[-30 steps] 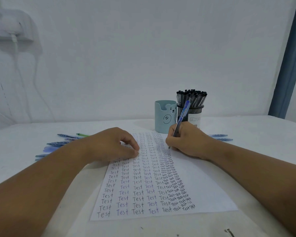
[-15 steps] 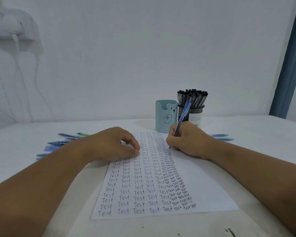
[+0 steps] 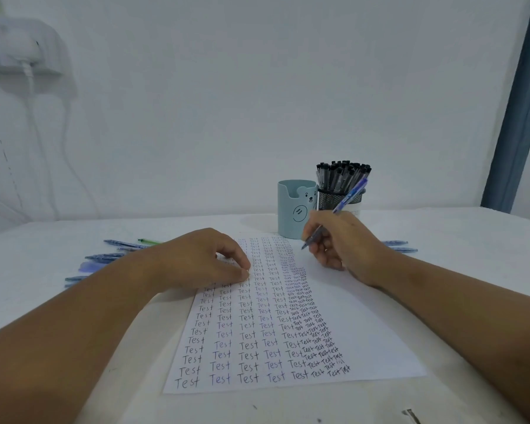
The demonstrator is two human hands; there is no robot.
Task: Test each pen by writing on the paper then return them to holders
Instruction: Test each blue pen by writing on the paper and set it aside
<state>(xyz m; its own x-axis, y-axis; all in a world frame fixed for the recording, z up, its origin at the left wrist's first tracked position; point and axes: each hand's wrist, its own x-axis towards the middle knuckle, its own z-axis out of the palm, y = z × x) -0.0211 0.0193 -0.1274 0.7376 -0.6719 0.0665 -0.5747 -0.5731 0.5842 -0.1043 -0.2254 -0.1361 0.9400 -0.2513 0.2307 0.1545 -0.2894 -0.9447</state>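
Covering the middle of the table [image 3: 441, 234], the paper [image 3: 364, 338] lies flat, filled with rows of "Test". The left hand [image 3: 202, 260] rests on it, fingers curled, holding nothing. The right hand [image 3: 340, 243] grips a blue pen [image 3: 348, 195], its tip above the paper's far edge, before the blue holder [image 3: 291, 209] and mesh holder [image 3: 334, 200].

A plain home study corner: a white table [image 3: 74, 240] against a bare wall [image 3: 257, 87], pen holders [image 3: 294, 209] at frame centre, a wall-mounted socket box [image 3: 19, 50] with cables upper left.
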